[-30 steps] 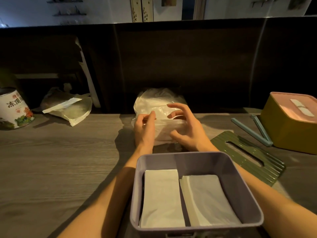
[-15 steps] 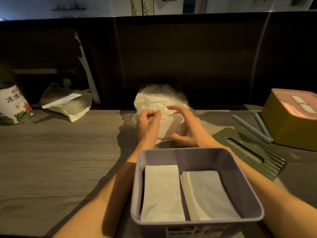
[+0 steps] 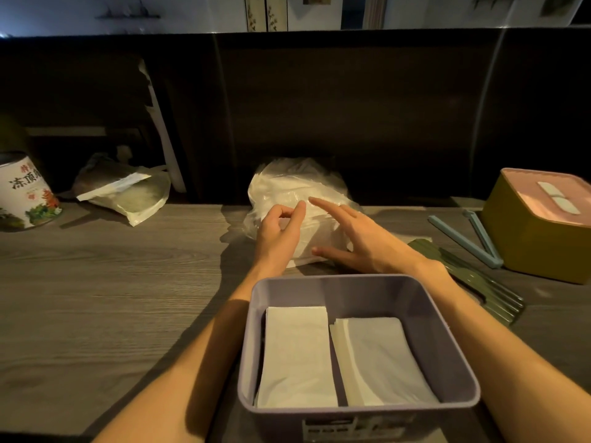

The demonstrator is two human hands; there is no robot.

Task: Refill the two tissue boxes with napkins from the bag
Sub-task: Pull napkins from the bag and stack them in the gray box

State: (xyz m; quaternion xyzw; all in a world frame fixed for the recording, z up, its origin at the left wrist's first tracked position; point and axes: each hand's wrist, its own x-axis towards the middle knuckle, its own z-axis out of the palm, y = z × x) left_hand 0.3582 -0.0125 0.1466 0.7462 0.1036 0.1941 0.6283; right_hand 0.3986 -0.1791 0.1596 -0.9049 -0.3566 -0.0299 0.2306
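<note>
Head view: the left hand (image 3: 277,233) pinches the clear plastic napkin bag (image 3: 297,187) at the table's back edge, while the right hand (image 3: 361,239) rests on it with fingers spread straight. Nearer, the open purple tissue box (image 3: 447,353) holds two napkin stacks (image 3: 297,353); the lidded yellow tissue box (image 3: 540,231) sits far right.

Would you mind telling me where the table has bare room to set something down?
The widest bare stretch of table lies left of the purple box, in front of the tin. It is crowded on the right, where the green lid, the blue clip and the yellow box sit together.
</note>
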